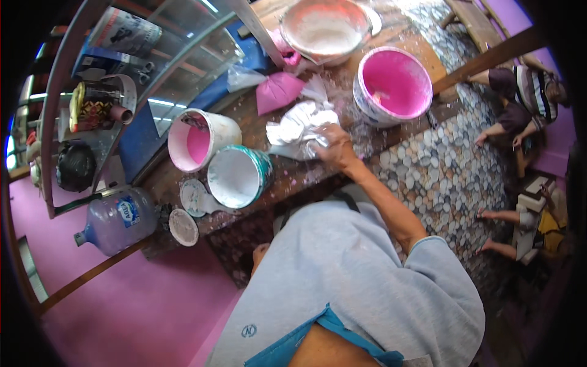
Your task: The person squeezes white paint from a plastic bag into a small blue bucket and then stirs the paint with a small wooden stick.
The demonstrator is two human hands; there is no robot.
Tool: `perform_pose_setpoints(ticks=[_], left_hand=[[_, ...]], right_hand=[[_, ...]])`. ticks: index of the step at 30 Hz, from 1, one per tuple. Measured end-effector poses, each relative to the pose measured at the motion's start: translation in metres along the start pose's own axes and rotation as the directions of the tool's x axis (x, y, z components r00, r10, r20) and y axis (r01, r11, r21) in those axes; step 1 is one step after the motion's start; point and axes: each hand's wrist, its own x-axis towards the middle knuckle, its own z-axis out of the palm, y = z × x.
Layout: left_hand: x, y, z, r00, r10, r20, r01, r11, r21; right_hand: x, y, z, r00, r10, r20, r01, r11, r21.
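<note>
My right hand [335, 147] is closed on a crumpled white plastic bag [301, 127] lying on the paint-stained wooden table [287, 183]. Behind it sits a tied clear bag of pink powder or paint [279, 92]. To the right stands a bucket [391, 85] coated pink inside. Left of the white bag are a teal-and-white bucket [239, 177] and a white pail [199, 142] with pink in it. Only part of my left hand [260, 254] shows beside my shirt, below the table edge; its fingers are mostly hidden.
A large basin [326, 30] with whitish residue stands at the back. Small lids or tubs [183, 227] lie front left, near a big water bottle [122, 220]. A glass-paned cabinet [183, 67] rises at left. Two people sit at far right beyond the pebble-patterned floor [428, 177].
</note>
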Motion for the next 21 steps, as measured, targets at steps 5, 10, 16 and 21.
perform_pose_setpoints(ticks=[5, 10, 16, 21], left_hand=[[-0.015, -0.001, 0.013, 0.978, -0.209, -0.005, 0.206, 0.970, -0.129], [-0.006, -0.031, 0.017, 0.991, -0.131, -0.024, 0.129, 0.989, -0.074], [-0.043, 0.052, -0.032, 0.962, -0.270, -0.041, 0.258, 0.946, -0.195], [-0.035, 0.047, -0.072, 0.972, -0.233, -0.022, 0.221, 0.946, -0.235]], right_hand=[[0.035, -0.020, 0.036, 0.961, -0.151, 0.230, 0.197, 0.962, -0.190], [0.028, -0.008, 0.056, 0.954, -0.138, 0.265, 0.209, 0.943, -0.260], [-0.008, -0.005, 0.025, 0.980, -0.106, 0.169, 0.147, 0.957, -0.249], [-0.034, 0.021, 0.023, 0.955, -0.144, 0.259, 0.225, 0.921, -0.318]])
